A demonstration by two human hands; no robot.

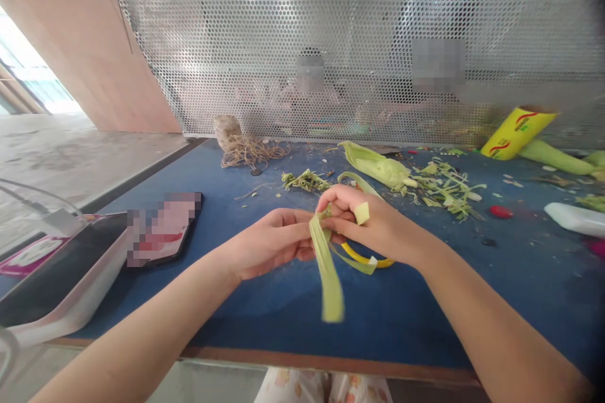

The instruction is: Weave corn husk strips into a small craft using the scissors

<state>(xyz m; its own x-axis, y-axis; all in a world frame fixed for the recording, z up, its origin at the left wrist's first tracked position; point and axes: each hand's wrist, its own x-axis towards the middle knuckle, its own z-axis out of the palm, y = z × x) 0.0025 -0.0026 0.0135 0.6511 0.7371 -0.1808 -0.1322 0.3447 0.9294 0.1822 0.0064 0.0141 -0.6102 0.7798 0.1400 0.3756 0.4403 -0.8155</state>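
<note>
My left hand (pixel 271 240) and my right hand (pixel 366 221) meet over the middle of the blue table (pixel 425 302). Both are closed in a pinch on pale green husk strips (pixel 328 267) that hang down between them, the lower end blurred. A short strip end sticks up by my right fingers. A yellow ring (pixel 362 258) lies under my right hand, touching the table. An unpeeled corn cob in its green husk (pixel 378 167) lies just beyond my hands.
Husk scraps (pixel 449 189) and a small green heap (pixel 305 181) litter the far table. A tangle of rubber bands (pixel 250 152) sits back left, a phone (pixel 163 230) and a scale (pixel 57 283) at left. A perforated metal screen (pixel 331 31) has people behind it. A yellow packet (pixel 517 132) is far right.
</note>
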